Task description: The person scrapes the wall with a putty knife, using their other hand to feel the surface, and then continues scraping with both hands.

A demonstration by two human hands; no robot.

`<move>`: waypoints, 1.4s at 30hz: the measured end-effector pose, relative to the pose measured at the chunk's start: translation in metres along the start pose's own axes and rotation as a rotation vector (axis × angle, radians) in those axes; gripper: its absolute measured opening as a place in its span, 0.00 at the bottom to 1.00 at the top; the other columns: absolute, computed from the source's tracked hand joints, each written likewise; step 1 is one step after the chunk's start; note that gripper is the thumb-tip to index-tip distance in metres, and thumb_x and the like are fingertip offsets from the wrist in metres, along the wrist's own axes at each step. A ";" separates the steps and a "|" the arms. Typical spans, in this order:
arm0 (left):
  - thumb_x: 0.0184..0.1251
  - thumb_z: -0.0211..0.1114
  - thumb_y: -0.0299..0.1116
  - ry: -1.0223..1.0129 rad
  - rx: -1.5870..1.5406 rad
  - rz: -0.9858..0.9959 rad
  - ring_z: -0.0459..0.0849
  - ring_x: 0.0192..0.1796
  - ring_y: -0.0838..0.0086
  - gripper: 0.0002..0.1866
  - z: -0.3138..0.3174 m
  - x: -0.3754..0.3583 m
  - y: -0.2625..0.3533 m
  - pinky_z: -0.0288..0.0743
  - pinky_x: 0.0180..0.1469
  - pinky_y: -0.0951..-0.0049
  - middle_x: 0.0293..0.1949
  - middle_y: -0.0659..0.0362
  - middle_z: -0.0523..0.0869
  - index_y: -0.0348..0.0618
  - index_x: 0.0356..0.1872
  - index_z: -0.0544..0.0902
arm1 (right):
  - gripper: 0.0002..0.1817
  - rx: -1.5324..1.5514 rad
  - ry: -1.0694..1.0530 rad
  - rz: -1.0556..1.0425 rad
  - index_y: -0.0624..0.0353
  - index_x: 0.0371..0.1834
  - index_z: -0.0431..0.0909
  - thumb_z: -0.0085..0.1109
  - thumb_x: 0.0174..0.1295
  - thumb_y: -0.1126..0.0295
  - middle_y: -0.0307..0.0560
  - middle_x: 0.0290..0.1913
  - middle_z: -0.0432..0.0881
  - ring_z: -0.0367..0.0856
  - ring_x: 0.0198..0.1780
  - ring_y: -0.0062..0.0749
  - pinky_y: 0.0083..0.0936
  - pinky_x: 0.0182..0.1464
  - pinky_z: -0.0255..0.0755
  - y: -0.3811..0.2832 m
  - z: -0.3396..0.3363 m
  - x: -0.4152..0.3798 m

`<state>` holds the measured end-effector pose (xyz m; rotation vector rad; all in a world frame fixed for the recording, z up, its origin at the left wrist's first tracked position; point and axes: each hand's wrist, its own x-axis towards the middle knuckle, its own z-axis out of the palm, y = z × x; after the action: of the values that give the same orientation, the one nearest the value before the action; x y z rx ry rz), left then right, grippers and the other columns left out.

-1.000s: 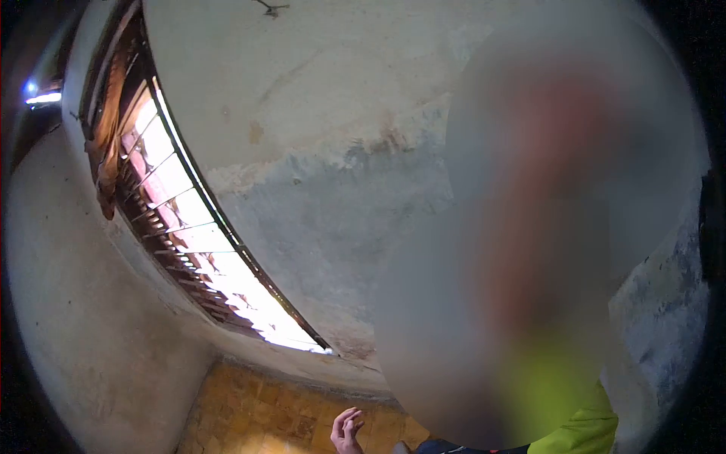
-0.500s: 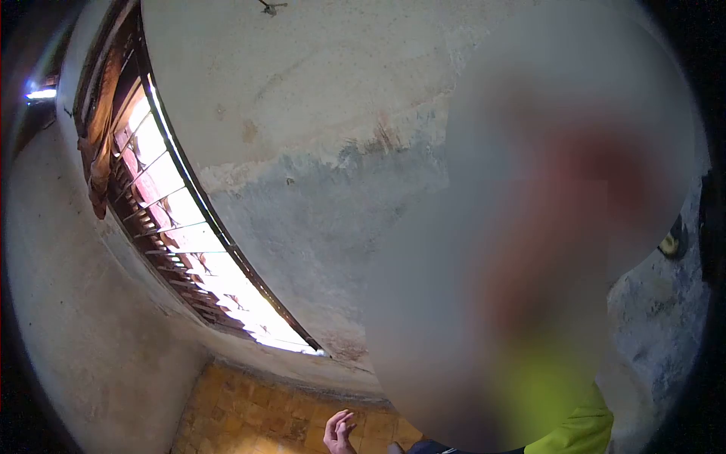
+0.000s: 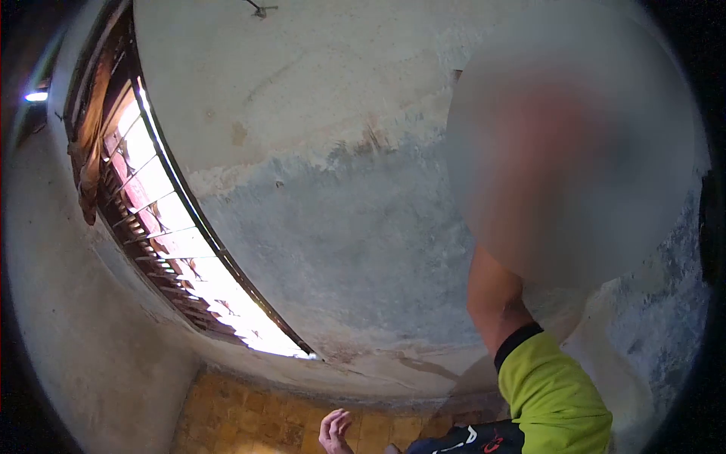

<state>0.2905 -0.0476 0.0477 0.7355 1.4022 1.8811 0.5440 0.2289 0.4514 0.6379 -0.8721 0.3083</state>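
My left hand (image 3: 333, 432) hangs low at the bottom edge, above the tiled floor. Its fingers are loosely bent and a little apart, and I see nothing in them. My right arm (image 3: 495, 291), in a yellow-green sleeve (image 3: 556, 382) with a black cuff, reaches up towards the wall (image 3: 355, 227). A large blurred patch covers my right hand, so its fingers and anything it holds are hidden. The wall behind is pale above and worn blue-grey below.
A barred window (image 3: 193, 234) with bright light behind it is on the left, and a brown cloth (image 3: 92, 144) hangs beside it. Yellow-brown tiles (image 3: 242, 412) cover the floor. A small dark hook-like fitting (image 3: 262, 10) sticks out of the wall at the top.
My right arm has moved up and slightly left, so the forearm and black cuff now show below the blur. My left hand stays low, its fingers a little more curled.
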 end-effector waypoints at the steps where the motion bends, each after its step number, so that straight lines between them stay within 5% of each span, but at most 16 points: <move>1: 0.67 0.55 0.37 -0.004 -0.019 -0.009 0.80 0.51 0.70 0.16 -0.001 -0.001 -0.001 0.72 0.53 0.70 0.49 0.55 0.81 0.38 0.49 0.78 | 0.21 0.115 -0.007 -0.031 0.48 0.15 0.49 0.47 0.63 0.62 0.32 0.13 0.46 0.42 0.15 0.21 0.23 0.20 0.42 -0.017 0.002 -0.001; 5: 0.68 0.54 0.38 0.011 -0.003 -0.032 0.80 0.51 0.69 0.16 -0.002 -0.011 0.003 0.72 0.54 0.69 0.49 0.55 0.81 0.38 0.50 0.78 | 0.18 0.009 0.093 0.171 0.48 0.17 0.54 0.47 0.63 0.65 0.30 0.14 0.49 0.45 0.14 0.18 0.21 0.16 0.45 0.035 -0.002 -0.003; 8: 0.67 0.55 0.39 0.016 0.007 -0.008 0.80 0.52 0.69 0.17 -0.005 -0.006 -0.004 0.71 0.54 0.69 0.49 0.55 0.81 0.38 0.49 0.78 | 0.20 0.108 -0.217 -0.085 0.47 0.14 0.49 0.46 0.61 0.67 0.31 0.12 0.48 0.42 0.14 0.19 0.22 0.19 0.42 -0.006 0.008 -0.006; 11: 0.66 0.55 0.39 0.059 0.016 -0.040 0.80 0.52 0.69 0.17 -0.005 -0.008 0.001 0.71 0.55 0.68 0.49 0.55 0.81 0.38 0.48 0.78 | 0.11 -0.057 -0.275 0.000 0.51 0.20 0.65 0.54 0.58 0.72 0.32 0.13 0.58 0.58 0.13 0.20 0.22 0.15 0.57 0.030 -0.005 -0.012; 13: 0.66 0.55 0.39 0.059 0.040 -0.023 0.80 0.52 0.69 0.17 -0.010 -0.008 0.002 0.71 0.55 0.68 0.49 0.55 0.81 0.38 0.48 0.78 | 0.05 -0.597 -0.578 -0.443 0.53 0.25 0.71 0.56 0.57 0.74 0.34 0.16 0.66 0.68 0.16 0.23 0.23 0.18 0.66 0.006 0.013 -0.015; 15: 0.66 0.55 0.39 0.045 0.033 -0.012 0.80 0.52 0.69 0.17 -0.010 -0.005 0.000 0.71 0.55 0.68 0.49 0.55 0.81 0.38 0.48 0.78 | 0.08 -0.855 -1.000 -0.537 0.54 0.22 0.72 0.58 0.58 0.69 0.33 0.17 0.71 0.73 0.18 0.25 0.22 0.20 0.69 -0.024 0.040 -0.032; 18: 0.66 0.55 0.39 0.038 0.036 0.001 0.80 0.52 0.69 0.17 -0.014 -0.001 -0.001 0.71 0.55 0.68 0.49 0.54 0.81 0.37 0.48 0.78 | 0.12 -0.606 -1.545 -0.469 0.53 0.18 0.73 0.63 0.57 0.67 0.33 0.19 0.74 0.75 0.19 0.25 0.21 0.20 0.71 -0.029 0.042 -0.049; 20: 0.66 0.55 0.39 0.032 0.017 0.026 0.80 0.52 0.69 0.17 -0.018 0.005 -0.008 0.71 0.55 0.68 0.50 0.54 0.81 0.37 0.48 0.78 | 0.06 -0.570 -1.659 -0.519 0.53 0.26 0.75 0.63 0.54 0.69 0.36 0.22 0.77 0.79 0.23 0.27 0.22 0.23 0.74 -0.009 0.021 -0.046; 22: 0.66 0.55 0.39 0.021 0.017 0.027 0.79 0.52 0.69 0.18 -0.017 0.006 -0.010 0.71 0.55 0.68 0.50 0.54 0.81 0.37 0.49 0.78 | 0.10 -0.750 -1.601 -0.523 0.55 0.39 0.77 0.62 0.52 0.72 0.37 0.27 0.81 0.83 0.28 0.29 0.24 0.29 0.77 0.015 -0.004 -0.026; 25: 0.66 0.55 0.39 -0.005 0.035 0.021 0.79 0.52 0.69 0.18 -0.012 0.010 -0.005 0.70 0.55 0.69 0.50 0.55 0.81 0.37 0.49 0.78 | 0.08 -0.566 -1.491 -0.496 0.50 0.21 0.75 0.65 0.54 0.71 0.34 0.18 0.76 0.77 0.19 0.23 0.21 0.19 0.74 0.008 0.006 -0.020; 31: 0.66 0.54 0.38 -0.031 0.032 -0.012 0.79 0.52 0.70 0.17 -0.001 0.011 -0.002 0.70 0.55 0.70 0.49 0.55 0.81 0.38 0.49 0.78 | 0.09 -0.545 -1.540 -0.398 0.51 0.21 0.74 0.65 0.53 0.70 0.34 0.15 0.73 0.75 0.16 0.24 0.22 0.18 0.71 0.007 0.012 -0.028; 34: 0.67 0.54 0.38 -0.033 0.011 -0.024 0.79 0.53 0.70 0.17 0.000 0.012 -0.001 0.70 0.55 0.70 0.49 0.56 0.81 0.38 0.50 0.78 | 0.10 -0.616 -1.732 -0.604 0.52 0.21 0.73 0.66 0.52 0.70 0.34 0.16 0.73 0.75 0.17 0.24 0.22 0.18 0.71 -0.018 0.018 -0.041; 37: 0.67 0.54 0.38 -0.022 0.013 -0.045 0.79 0.53 0.70 0.17 -0.004 0.003 -0.002 0.70 0.56 0.69 0.49 0.56 0.81 0.38 0.50 0.78 | 0.11 -0.822 -1.721 -0.557 0.52 0.20 0.72 0.66 0.52 0.70 0.34 0.16 0.73 0.76 0.17 0.24 0.23 0.18 0.71 0.016 -0.001 -0.011; 40: 0.67 0.54 0.40 -0.016 0.019 -0.009 0.79 0.53 0.70 0.17 -0.006 0.009 -0.003 0.70 0.56 0.68 0.49 0.56 0.81 0.38 0.49 0.78 | 0.12 -0.479 -1.509 -0.468 0.52 0.18 0.71 0.66 0.52 0.70 0.34 0.15 0.72 0.75 0.17 0.24 0.24 0.18 0.71 0.004 0.014 -0.024; 42: 0.67 0.54 0.40 -0.005 0.019 0.009 0.79 0.53 0.70 0.18 -0.012 0.005 -0.007 0.70 0.56 0.68 0.49 0.56 0.81 0.38 0.49 0.78 | 0.10 -0.592 -1.680 -0.454 0.50 0.19 0.73 0.66 0.53 0.70 0.33 0.17 0.73 0.75 0.18 0.25 0.23 0.19 0.72 -0.006 0.015 -0.026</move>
<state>0.2793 -0.0491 0.0378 0.7565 1.4179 1.8745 0.5221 0.2148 0.4355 0.4051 -2.2193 -1.0599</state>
